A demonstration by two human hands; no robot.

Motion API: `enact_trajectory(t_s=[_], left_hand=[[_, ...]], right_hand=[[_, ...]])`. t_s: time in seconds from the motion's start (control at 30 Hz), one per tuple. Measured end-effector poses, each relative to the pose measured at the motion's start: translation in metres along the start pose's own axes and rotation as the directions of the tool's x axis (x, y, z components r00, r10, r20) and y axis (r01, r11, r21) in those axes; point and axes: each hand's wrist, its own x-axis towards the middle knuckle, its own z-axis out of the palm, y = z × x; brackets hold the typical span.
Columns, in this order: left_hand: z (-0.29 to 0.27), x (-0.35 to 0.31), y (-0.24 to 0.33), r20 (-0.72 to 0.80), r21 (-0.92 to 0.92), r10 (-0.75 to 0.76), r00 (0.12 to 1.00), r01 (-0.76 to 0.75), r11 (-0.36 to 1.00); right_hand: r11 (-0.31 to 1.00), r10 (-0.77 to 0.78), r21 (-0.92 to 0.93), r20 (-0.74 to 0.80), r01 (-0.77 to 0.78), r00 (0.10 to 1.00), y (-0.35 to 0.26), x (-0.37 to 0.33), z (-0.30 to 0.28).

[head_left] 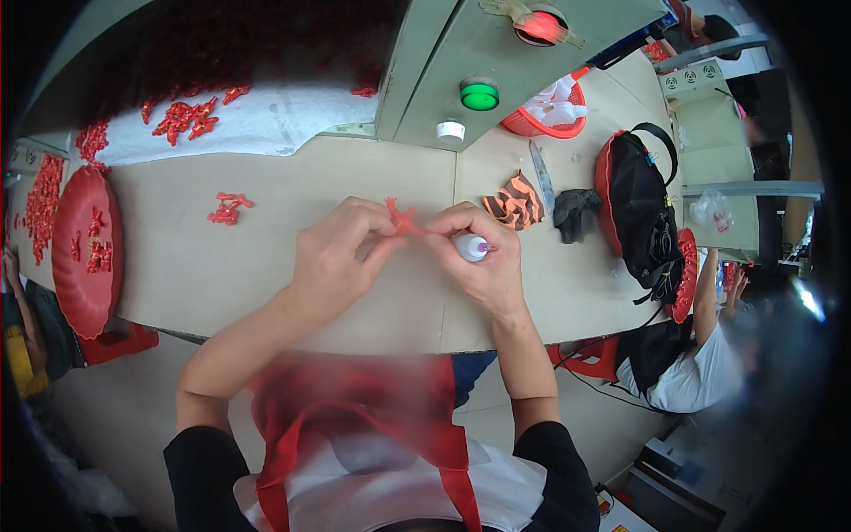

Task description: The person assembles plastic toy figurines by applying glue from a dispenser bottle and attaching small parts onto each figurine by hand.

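Red in colour, a small figure (402, 215) is between the two hands, apparently held above the worktop (372, 168). The left hand (335, 255) pinches one side of it with thumb and forefinger. The right hand (486, 279) seems to pinch the opposite side, but the exact contact is too small to tell. Probably two grips are used because so little a piece needs to be steady. The right hand also holds a white bottle (468, 246) inside its curled fingers, just right of the figure, perhaps to have it ready. To the left of the figure lie some red pieces (230, 209), maybe for easy reach. To the right of the figure, a striped cloth (517, 204) and a knife (542, 177) lie apart, I think out of the hands' way.
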Motion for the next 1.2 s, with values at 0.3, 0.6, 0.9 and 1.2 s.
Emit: enact_trajectory(t_s=[0.3, 0.6, 0.9, 1.2], left_hand=[[0.0016, 0.0017, -0.0029, -0.053, 0.047, 0.077, 0.996, -0.074, 0.996], [0.0053, 0.0008, -0.0017, -0.049, -0.007, 0.058, 0.997, -0.059, 0.998], [0.0064, -0.0006, -0.0007, -0.040, -0.005, 0.050, 0.998, -0.051, 0.999], [0.0048, 0.0012, -0.0036, -0.035, 0.002, 0.045, 0.998, -0.045, 0.999]], right_hand=[[0.999, 0.021, 0.024, 0.010, -0.021, 1.000, 0.0009, 0.0001, -0.0002], [0.957, 0.151, 0.238, 0.076, -0.165, 0.986, -0.0022, -0.0024, -0.0015], [0.910, 0.219, 0.327, 0.141, -0.254, 0.966, -0.0053, -0.0031, -0.0031], [0.917, 0.213, 0.310, 0.147, -0.249, 0.966, -0.0047, 0.0001, -0.0012]])
